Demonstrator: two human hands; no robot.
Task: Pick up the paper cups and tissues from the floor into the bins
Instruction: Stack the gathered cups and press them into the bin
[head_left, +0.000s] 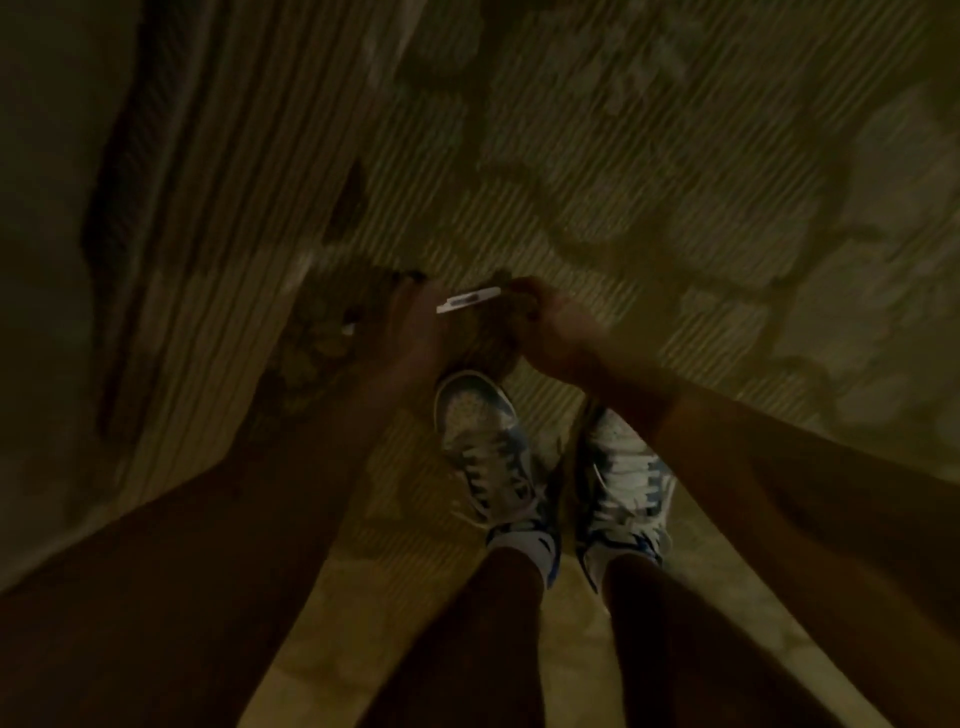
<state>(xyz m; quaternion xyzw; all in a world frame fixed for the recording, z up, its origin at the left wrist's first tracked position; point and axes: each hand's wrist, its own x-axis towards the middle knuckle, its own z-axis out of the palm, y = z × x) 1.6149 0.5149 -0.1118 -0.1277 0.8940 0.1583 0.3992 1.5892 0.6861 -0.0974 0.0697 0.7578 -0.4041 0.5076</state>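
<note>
Standing on a patterned carpet (675, 182) in dim yellowish light, with left hand (410, 332) and right hand (553, 332) brought close together out in front. Bridging the narrow gap between the hands with a thin white piece (469, 300), grey-marked along its middle and tilted slightly up toward the right hand. Pinching its right end in the curled fingers of the right hand; touching its left end to the left hand, though too dark to tell whether gripped there or merely resting. Impossible to tell, too, whether cup or tissue: too blurred, too dim. Held clear of the floor, just beyond the toe of the left sneaker (485, 447). Wearing white-and-blue shoes, the right sneaker (621, 483) below the right wrist, both planted side by side on the carpet, near but apart. Showing a small pale speck (348, 328) just left of the left hand, unidentifiable. Farther left of the hands, a dark border (135, 234) running along the carpet.
</note>
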